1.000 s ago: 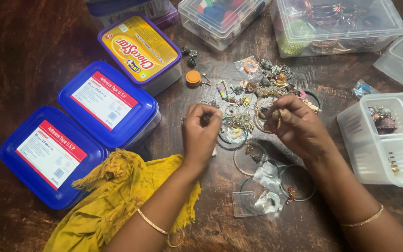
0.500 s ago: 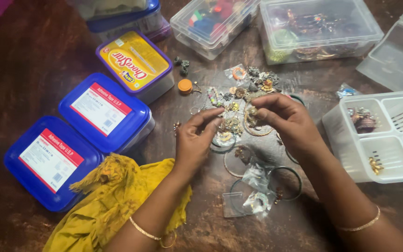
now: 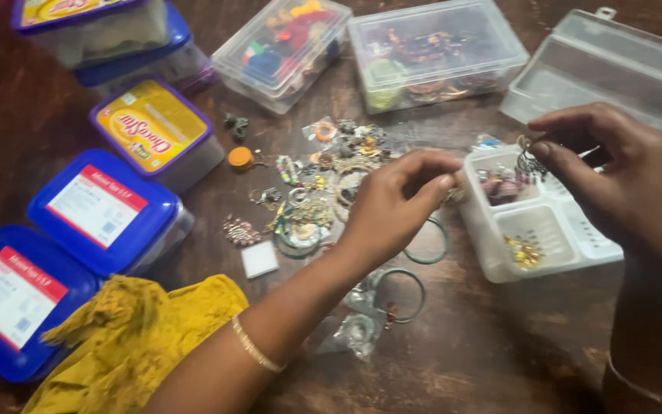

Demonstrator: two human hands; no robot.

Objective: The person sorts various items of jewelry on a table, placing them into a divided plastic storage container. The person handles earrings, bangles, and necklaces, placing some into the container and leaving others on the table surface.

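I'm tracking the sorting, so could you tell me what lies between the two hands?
In the head view, the white divided tray's left compartments, holding beads.

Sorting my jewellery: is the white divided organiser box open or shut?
Open: the white divided organiser box shows its compartments, lid tipped back behind.

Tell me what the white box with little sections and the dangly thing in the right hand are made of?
The white compartmented organiser box looks like cloudy, see-through plastic: smooth, thin walls that let light through. The small dark dangling earring pinched by the right hand looks like dull metal, greyish with tiny hanging bits, though it is too small to be sure.
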